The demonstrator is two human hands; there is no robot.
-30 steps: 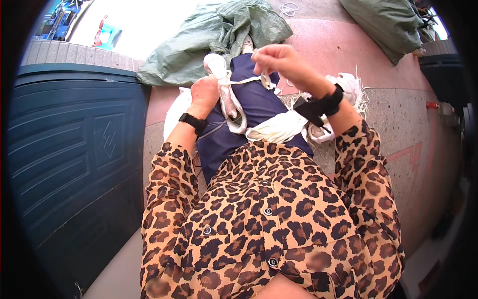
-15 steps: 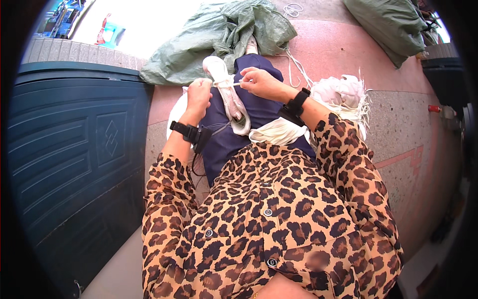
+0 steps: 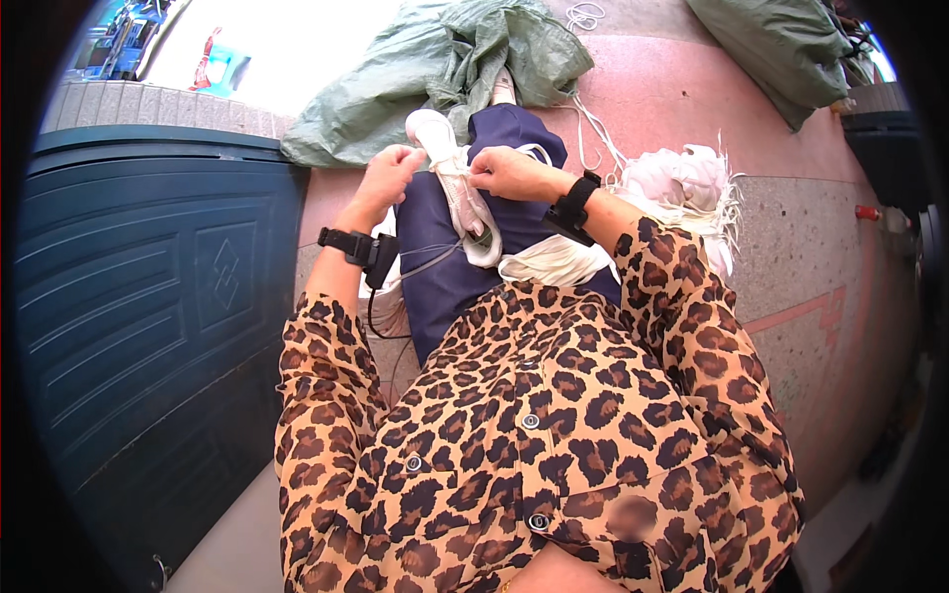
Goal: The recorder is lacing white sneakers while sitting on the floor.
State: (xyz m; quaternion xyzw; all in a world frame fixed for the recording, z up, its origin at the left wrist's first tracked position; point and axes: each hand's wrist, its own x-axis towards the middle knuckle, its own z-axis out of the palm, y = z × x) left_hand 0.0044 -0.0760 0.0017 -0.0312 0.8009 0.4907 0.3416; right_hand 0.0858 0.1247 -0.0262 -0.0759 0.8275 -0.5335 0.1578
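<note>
A white shoe (image 3: 463, 203) lies lengthwise on my lap over dark blue trousers (image 3: 430, 277), its rounded toe pointing away from me. White shoelace crosses its upper part. On the shoe's left side, my left hand (image 3: 388, 180) is closed in a pinch on the lace. My right hand (image 3: 516, 176) is closed at the shoe's right side, fingertips pinching the lace close to the upper; a loop of lace shows behind this hand. A bunch of cream-white laces (image 3: 556, 261) rests across my lap, nearer my body.
A green woven sack (image 3: 371, 94) lies beyond my knees, and another sack (image 3: 776, 49) is at the far right. A heap of white items with stringy ends (image 3: 682, 183) sits to my right. A dark blue panelled door (image 3: 148, 287) stands at left. Loose cord (image 3: 585, 16) lies on the floor.
My left hand has shifted slightly left and up, its wrist swinging outward. My right hand has drawn in closer to the shoe, and a lace loop now shows behind it.
</note>
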